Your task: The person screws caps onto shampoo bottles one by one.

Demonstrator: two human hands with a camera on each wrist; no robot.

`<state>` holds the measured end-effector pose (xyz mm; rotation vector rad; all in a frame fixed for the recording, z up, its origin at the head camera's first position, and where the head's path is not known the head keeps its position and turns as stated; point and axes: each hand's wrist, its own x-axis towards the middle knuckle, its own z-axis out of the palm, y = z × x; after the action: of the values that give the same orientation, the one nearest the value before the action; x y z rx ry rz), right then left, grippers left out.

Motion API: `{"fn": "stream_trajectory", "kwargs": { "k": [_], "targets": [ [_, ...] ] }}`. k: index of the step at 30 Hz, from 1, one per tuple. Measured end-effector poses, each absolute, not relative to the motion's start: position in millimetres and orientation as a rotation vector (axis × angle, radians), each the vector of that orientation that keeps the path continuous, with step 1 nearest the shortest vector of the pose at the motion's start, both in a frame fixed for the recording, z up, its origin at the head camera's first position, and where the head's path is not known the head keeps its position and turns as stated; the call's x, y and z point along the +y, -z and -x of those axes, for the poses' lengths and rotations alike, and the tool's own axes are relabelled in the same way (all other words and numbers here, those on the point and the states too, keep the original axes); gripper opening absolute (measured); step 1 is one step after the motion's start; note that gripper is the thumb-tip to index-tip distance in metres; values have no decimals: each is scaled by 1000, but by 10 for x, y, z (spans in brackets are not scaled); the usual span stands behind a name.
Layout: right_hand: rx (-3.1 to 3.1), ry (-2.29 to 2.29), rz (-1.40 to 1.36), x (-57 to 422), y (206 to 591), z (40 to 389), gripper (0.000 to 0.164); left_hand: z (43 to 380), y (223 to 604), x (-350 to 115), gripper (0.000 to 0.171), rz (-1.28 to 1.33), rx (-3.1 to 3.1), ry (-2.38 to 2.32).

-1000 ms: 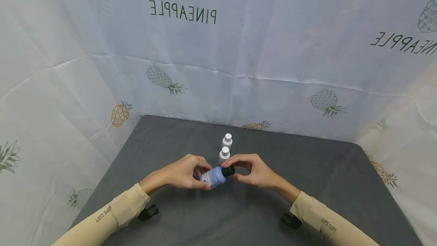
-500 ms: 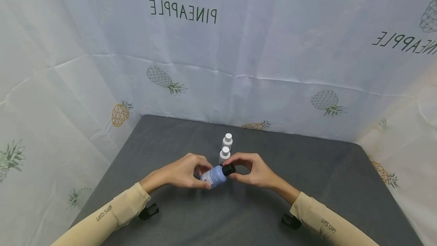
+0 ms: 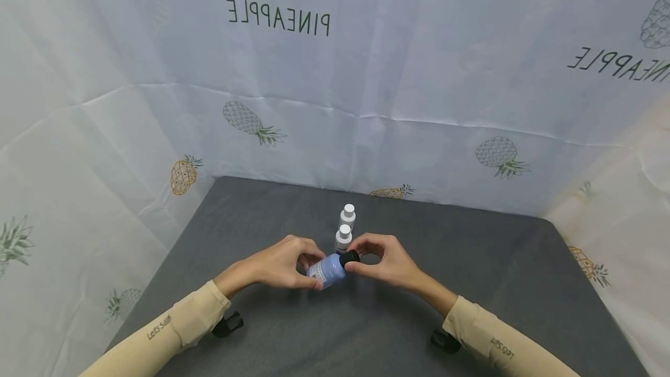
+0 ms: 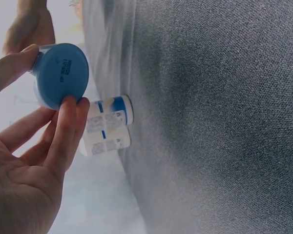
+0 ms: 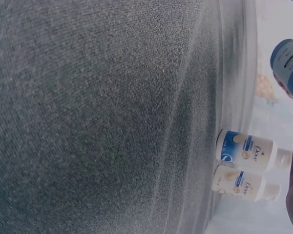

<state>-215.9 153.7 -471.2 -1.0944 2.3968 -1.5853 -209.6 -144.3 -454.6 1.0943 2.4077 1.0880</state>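
Note:
A light blue bottle (image 3: pixel 327 271) with a black cap (image 3: pixel 349 258) is held tilted above the table, its cap end toward the right. My left hand (image 3: pixel 288 263) grips the bottle's body between thumb and fingers; the left wrist view looks straight at its round printed base (image 4: pixel 63 75). Thumb and fingers of my right hand (image 3: pixel 389 262) pinch the black cap. Just behind the blue bottle stand two white Dove bottles, the nearer white bottle (image 3: pixel 343 239) and the farther white bottle (image 3: pixel 348 215), both upright with white caps. In the right wrist view the cap is out of frame.
A dark grey cloth covers the table (image 3: pixel 471 284). A white curtain (image 3: pixel 419 92) printed with pineapples hangs behind it and along both sides. Black wrist-worn devices sit under both forearms, such as the left device (image 3: pixel 228 324).
My right thumb and fingers have shifted around the black cap, the thumb now farther left over it. The left hand and the blue bottle stay almost in place.

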Motion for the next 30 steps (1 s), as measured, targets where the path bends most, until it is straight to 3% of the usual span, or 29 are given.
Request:
{"fn": "stream_trajectory", "kwargs": {
  "k": [17, 30],
  "targets": [
    [2434, 1593, 1010, 1514, 4718, 2119, 16, 2064, 4530, -1424, 44, -1081, 2419, -1077],
    [2387, 1588, 1034, 1537, 4703, 2121, 25, 2069, 4555, -1458, 44, -1081, 2409, -1101]
  ]
}}
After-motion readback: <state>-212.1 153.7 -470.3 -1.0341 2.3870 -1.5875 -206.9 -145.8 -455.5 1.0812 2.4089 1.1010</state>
